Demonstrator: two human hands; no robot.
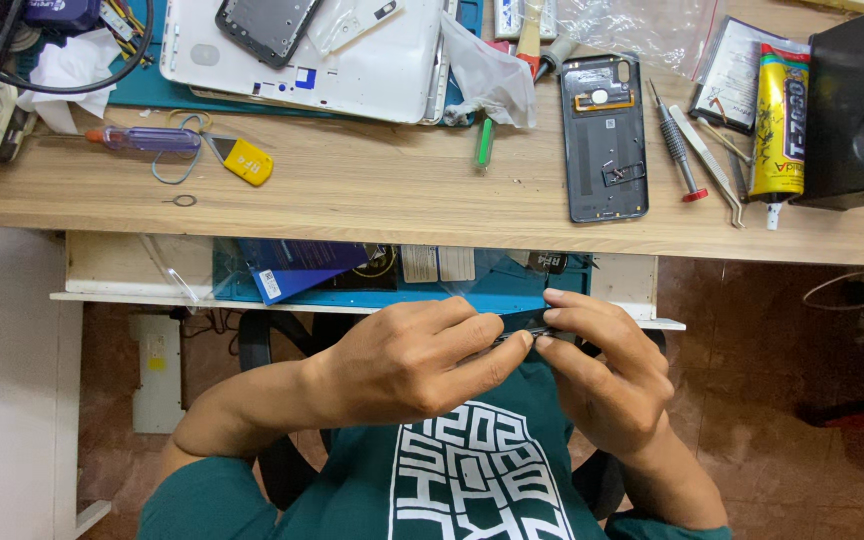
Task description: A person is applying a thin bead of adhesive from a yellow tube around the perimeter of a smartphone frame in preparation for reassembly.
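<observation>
Dark phone part [524, 326] | pinched between left hand [414, 362] and right hand [607, 372] fingers

Counts on the desk [372, 200]: 1 dark grey phone back cover [604, 140], 1 white tablet shell [312, 55], 1 black phone frame [267, 25] on top of it. 2 screwdrivers: purple-handled [147, 139] left, metal red-tipped [678, 150] right. 1 pair of tweezers [712, 165], 1 yellow glue tube [781, 115], 1 yellow pick tool [247, 161], 1 small ring [184, 200]. 2 hands: left [412, 360], right [602, 365], sharing 1 small dark part [524, 325].
</observation>
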